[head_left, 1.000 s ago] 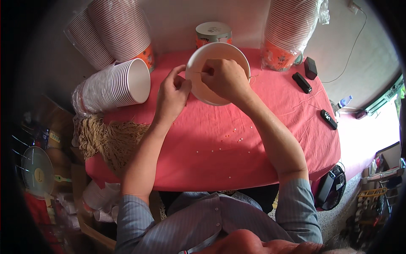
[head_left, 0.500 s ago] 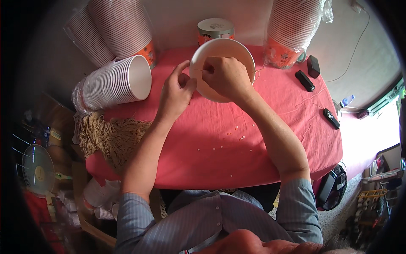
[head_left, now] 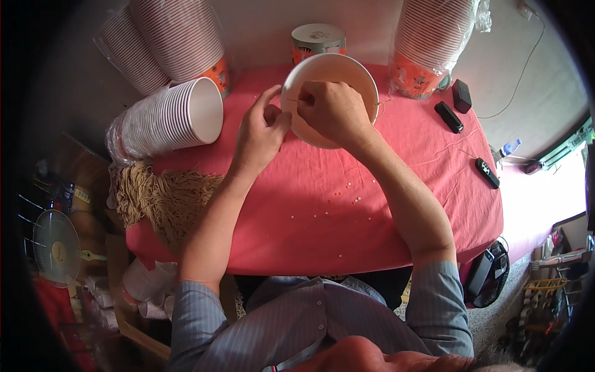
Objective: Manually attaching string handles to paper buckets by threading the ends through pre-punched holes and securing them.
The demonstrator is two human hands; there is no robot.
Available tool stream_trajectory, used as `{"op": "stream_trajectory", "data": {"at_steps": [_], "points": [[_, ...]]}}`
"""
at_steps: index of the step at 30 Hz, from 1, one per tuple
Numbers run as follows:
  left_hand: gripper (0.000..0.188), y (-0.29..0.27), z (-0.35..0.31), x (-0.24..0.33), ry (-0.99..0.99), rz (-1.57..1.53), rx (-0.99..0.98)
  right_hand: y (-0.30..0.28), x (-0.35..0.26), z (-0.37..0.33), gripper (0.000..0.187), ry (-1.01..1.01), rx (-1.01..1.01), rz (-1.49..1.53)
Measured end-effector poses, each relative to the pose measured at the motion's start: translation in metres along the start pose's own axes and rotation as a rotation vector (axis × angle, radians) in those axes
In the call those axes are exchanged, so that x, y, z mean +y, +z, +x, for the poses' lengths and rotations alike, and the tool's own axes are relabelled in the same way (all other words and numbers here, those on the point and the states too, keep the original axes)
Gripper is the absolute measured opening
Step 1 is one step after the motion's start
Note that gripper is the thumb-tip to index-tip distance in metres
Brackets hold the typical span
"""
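Note:
A white paper bucket [head_left: 330,67] stands on the red-covered table with its mouth tilted toward me. My left hand [head_left: 263,127] is at its left side, index finger and thumb against the rim, other fingers curled. Inside the mouth, my right hand [head_left: 334,108] is closed in a pinch on a thin tan cord [head_left: 294,100], which shows between my fingers and the left wall. More of the cord loops out past the right rim. The bucket's outer side and the fingertips of my right hand are mostly hidden.
Nested bucket stacks [head_left: 158,118] in plastic lie at the left, with another stack [head_left: 427,43] at the back right. A bundle of tan cords [head_left: 164,201] hangs over the left edge. Small beads [head_left: 356,199] are scattered in front. Black devices [head_left: 448,117] lie at right.
The whole view has shifted very slightly. Both hands keep nearly the same place at the bucket, and the right hand still pinches the cord.

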State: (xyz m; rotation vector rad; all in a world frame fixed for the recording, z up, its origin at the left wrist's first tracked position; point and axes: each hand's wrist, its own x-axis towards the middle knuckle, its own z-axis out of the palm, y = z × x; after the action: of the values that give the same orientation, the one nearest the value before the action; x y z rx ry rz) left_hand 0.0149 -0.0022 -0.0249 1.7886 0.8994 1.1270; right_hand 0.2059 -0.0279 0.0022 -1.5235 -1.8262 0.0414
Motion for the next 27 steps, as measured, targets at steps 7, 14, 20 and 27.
{"op": "stream_trajectory", "data": {"at_steps": [7, 14, 20, 27], "points": [[0.055, 0.0006, -0.0012, 0.0008, 0.002, 0.007, -0.003, -0.0017, -0.0023, -0.0017, 0.017, -0.011, 0.006, -0.021], [0.052, 0.0015, -0.0009, 0.0006, 0.01, 0.013, -0.006, 0.0008, -0.0003, -0.0013, 0.015, -0.126, 0.084, -0.138], [0.048, 0.0019, -0.0002, -0.0027, 0.028, -0.007, -0.006, -0.0006, -0.0052, -0.002, 0.014, -0.167, 0.108, -0.133], [0.045, 0.0031, -0.0019, 0.0044, 0.023, -0.029, -0.035, 0.001, -0.0054, -0.0015, 0.015, -0.085, 0.031, -0.086]]}}
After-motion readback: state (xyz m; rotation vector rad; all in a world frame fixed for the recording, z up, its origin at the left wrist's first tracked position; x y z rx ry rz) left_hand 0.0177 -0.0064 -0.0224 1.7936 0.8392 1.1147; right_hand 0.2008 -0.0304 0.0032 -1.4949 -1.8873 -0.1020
